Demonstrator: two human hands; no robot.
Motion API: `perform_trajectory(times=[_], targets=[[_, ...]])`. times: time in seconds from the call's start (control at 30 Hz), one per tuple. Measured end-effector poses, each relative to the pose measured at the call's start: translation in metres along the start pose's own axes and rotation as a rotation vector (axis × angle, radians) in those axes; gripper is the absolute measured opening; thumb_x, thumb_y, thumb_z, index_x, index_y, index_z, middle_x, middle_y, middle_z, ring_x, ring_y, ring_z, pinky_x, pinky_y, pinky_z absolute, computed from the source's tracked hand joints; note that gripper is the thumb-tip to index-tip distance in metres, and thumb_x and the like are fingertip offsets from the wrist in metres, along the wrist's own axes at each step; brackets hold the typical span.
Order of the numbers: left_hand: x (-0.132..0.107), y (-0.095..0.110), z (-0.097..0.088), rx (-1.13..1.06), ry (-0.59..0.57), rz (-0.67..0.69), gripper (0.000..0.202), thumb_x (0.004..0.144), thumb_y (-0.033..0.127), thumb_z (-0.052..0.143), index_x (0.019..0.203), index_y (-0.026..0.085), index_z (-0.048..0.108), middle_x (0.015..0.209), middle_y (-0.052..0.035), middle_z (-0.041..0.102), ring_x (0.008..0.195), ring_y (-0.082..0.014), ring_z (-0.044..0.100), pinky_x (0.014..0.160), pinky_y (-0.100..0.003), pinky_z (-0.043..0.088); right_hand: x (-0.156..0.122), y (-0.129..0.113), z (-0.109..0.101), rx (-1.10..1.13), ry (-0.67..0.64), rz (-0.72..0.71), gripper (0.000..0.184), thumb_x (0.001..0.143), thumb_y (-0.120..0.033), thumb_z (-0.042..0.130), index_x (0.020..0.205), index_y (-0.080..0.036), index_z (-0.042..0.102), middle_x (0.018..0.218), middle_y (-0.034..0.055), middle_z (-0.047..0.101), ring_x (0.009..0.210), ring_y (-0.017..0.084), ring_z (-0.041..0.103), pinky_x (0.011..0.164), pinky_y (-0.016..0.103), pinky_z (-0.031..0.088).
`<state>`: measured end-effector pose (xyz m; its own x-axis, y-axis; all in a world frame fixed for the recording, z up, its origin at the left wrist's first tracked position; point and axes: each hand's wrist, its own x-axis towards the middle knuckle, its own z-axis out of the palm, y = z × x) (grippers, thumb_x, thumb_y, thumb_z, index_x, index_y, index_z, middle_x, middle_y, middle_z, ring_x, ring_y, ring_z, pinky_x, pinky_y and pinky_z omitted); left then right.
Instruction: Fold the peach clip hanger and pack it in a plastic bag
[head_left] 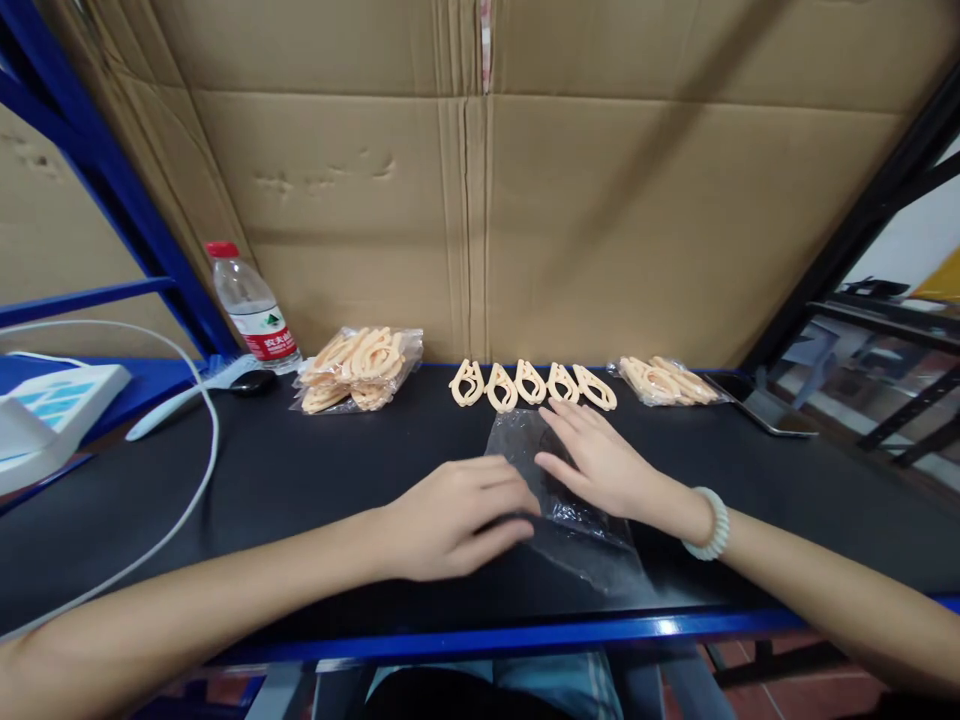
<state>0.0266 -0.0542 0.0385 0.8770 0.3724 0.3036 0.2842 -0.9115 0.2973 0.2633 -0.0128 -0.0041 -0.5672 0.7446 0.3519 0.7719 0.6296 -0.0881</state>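
A clear plastic bag lies flat on the black tabletop in front of me, with nothing visible inside. My right hand, with a pale beaded bracelet at the wrist, rests over the bag's upper right part, fingers stretched out. At the bag's left edge is my left hand, thumb apart from its slightly bent fingers; whether it presses on the film is hard to see. Just beyond the fingertips stands a row of several peach plastic loop-shaped pieces.
Bagged peach pieces are stacked back left, and another filled bag lies back right by a dark flat object. A water bottle, a white cable and a white device are at left. Cardboard walls the back.
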Motion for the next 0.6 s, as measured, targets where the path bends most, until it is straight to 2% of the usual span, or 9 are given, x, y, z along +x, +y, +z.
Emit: perform_trajectory(times=[0.07, 0.13, 0.27, 0.37, 0.47, 0.53, 0.6], targets=[[0.005, -0.012, 0.0, 0.0, 0.006, -0.073, 0.019, 0.097, 0.021, 0.045, 0.104, 0.014, 0.061, 0.099, -0.01, 0.065, 0.095, -0.0217, 0.059, 0.087, -0.033, 0.048, -0.005, -0.007, 0.003, -0.036, -0.114, 0.06, 0.076, 0.096, -0.056, 0.037, 0.147, 0.0, 0.031, 0.151, 0.0273, 0.028, 0.14, 0.04, 0.025, 0.111, 0.058, 0.028], [0.008, -0.023, -0.001, -0.002, -0.017, -0.109, 0.016, 0.094, 0.024, 0.053, 0.103, 0.015, 0.062, 0.105, -0.0105, 0.063, 0.1, -0.0235, 0.058, 0.09, -0.036, 0.047, -0.008, -0.011, 0.005, -0.022, -0.217, 0.098, 0.084, 0.095, -0.062, 0.034, 0.15, 0.0, 0.024, 0.153, 0.0277, 0.02, 0.141, 0.042, 0.02, 0.111, 0.059, 0.026], [0.008, -0.034, -0.009, -0.146, -0.057, -0.142, 0.032, 0.08, 0.027, 0.071, 0.109, 0.018, 0.061, 0.118, -0.0101, 0.06, 0.11, -0.0247, 0.056, 0.098, -0.038, 0.044, -0.002, -0.009, 0.01, 0.072, -0.311, 0.037, 0.089, 0.094, -0.068, 0.031, 0.152, -0.002, 0.016, 0.156, 0.0235, 0.013, 0.144, 0.036, 0.009, 0.115, 0.056, 0.017], [0.006, -0.035, -0.022, -0.274, -0.147, -0.158, 0.035, 0.077, 0.022, 0.073, 0.11, 0.019, 0.062, 0.115, -0.0085, 0.063, 0.105, -0.0233, 0.059, 0.096, -0.036, 0.046, 0.007, -0.001, 0.014, 0.155, -0.296, -0.061, 0.088, 0.093, -0.066, 0.037, 0.153, -0.006, 0.013, 0.157, 0.0205, 0.01, 0.145, 0.033, 0.005, 0.116, 0.056, 0.014], [0.005, -0.037, -0.034, -0.447, -0.242, -0.232, 0.025, 0.083, 0.022, 0.067, 0.108, 0.018, 0.064, 0.107, -0.0064, 0.068, 0.096, -0.0202, 0.062, 0.087, -0.032, 0.049, 0.015, 0.005, 0.017, 0.257, -0.255, -0.147, 0.081, 0.094, -0.06, 0.042, 0.154, -0.013, 0.013, 0.158, 0.0161, 0.009, 0.146, 0.032, 0.004, 0.116, 0.056, 0.015], [0.004, -0.041, -0.036, -0.524, -0.217, -0.279, 0.019, 0.088, 0.021, 0.06, 0.105, 0.017, 0.065, 0.103, -0.0064, 0.069, 0.094, -0.019, 0.064, 0.084, -0.03, 0.05, 0.017, 0.007, 0.02, 0.336, -0.175, -0.169, 0.071, 0.098, -0.053, 0.04, 0.154, -0.016, 0.016, 0.159, 0.0134, 0.014, 0.146, 0.029, 0.006, 0.117, 0.055, 0.017], [0.003, -0.044, -0.032, -0.479, -0.12, -0.299, 0.015, 0.09, 0.02, 0.056, 0.1, 0.016, 0.066, 0.097, -0.0059, 0.07, 0.089, -0.0181, 0.064, 0.081, -0.029, 0.05, 0.019, 0.008, 0.021, 0.397, -0.04, -0.165, 0.059, 0.101, -0.045, 0.037, 0.151, -0.017, 0.025, 0.156, 0.0124, 0.026, 0.146, 0.026, 0.015, 0.117, 0.052, 0.021]])
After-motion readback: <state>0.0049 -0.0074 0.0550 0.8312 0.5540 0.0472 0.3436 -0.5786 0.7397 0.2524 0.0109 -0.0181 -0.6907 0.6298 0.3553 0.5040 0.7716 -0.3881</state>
